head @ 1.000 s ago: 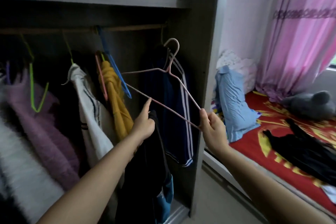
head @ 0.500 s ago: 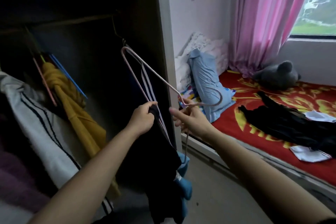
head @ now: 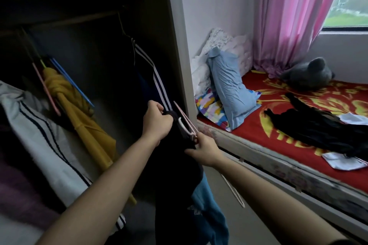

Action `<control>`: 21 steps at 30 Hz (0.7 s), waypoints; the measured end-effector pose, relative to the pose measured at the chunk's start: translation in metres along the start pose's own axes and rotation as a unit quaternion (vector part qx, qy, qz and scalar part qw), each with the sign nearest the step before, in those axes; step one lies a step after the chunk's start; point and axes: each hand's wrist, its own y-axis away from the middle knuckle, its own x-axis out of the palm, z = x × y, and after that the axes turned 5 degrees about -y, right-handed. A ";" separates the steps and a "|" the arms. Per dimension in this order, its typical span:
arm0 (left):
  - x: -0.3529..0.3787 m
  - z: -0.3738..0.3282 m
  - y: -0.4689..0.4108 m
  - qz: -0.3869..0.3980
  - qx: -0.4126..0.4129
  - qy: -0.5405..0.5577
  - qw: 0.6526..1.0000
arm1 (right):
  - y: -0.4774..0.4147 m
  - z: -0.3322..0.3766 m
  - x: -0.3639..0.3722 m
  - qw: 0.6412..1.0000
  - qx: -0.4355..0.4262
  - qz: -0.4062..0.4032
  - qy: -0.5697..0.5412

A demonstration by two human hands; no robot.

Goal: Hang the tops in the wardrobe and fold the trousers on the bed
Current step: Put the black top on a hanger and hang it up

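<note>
Gripping the collar of a dark top (head: 175, 165) in a closed fist, the left hand (head: 157, 123) sits at the centre of the head view, in front of the open wardrobe (head: 175, 45). The top hangs straight down from that fist, between the two forearms, and blue fabric shows at its lower edge.

Just below and to the right, the right hand (head: 203, 149) pinches a pink hanger (head: 185, 119) at its twisted neck. The wire runs up and left from the fingers and lies against the collar, right beside the left hand. Another stretch of wire shows under the right forearm.

In the wardrobe, a dark striped jacket (head: 157, 79) hangs above the hands, with a yellow garment (head: 79, 115) at centre left. On the right, black clothes (head: 318, 129) lie on the bed (head: 254, 125), well apart from both hands.
</note>
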 end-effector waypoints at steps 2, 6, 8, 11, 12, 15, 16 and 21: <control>-0.011 0.006 -0.007 0.007 0.047 -0.066 0.997 | -0.007 -0.001 -0.007 0.999 0.012 -0.045 -0.004; -0.042 0.044 -0.023 0.043 0.105 -0.252 0.961 | -0.017 0.007 -0.037 0.990 0.055 -0.110 -0.067; -0.053 0.070 -0.025 0.049 0.074 -0.314 0.945 | -0.026 0.007 -0.059 0.983 0.069 -0.159 -0.055; -0.062 0.104 -0.021 0.058 -0.013 -0.293 0.954 | -0.031 0.008 -0.094 0.973 0.066 -0.218 -0.032; -0.061 0.111 -0.019 0.059 -0.041 -0.266 0.961 | -0.029 0.009 -0.101 0.974 0.059 -0.216 -0.031; -0.055 0.115 -0.016 0.038 -0.077 -0.209 0.974 | -0.017 0.017 -0.097 0.985 0.021 -0.166 -0.041; -0.054 0.113 -0.016 0.040 -0.081 -0.206 0.974 | -0.011 0.020 -0.089 0.988 0.008 -0.151 -0.034; -0.055 0.099 -0.022 0.027 -0.083 -0.228 0.970 | 0.015 0.011 -0.033 0.990 -0.026 -0.137 -0.015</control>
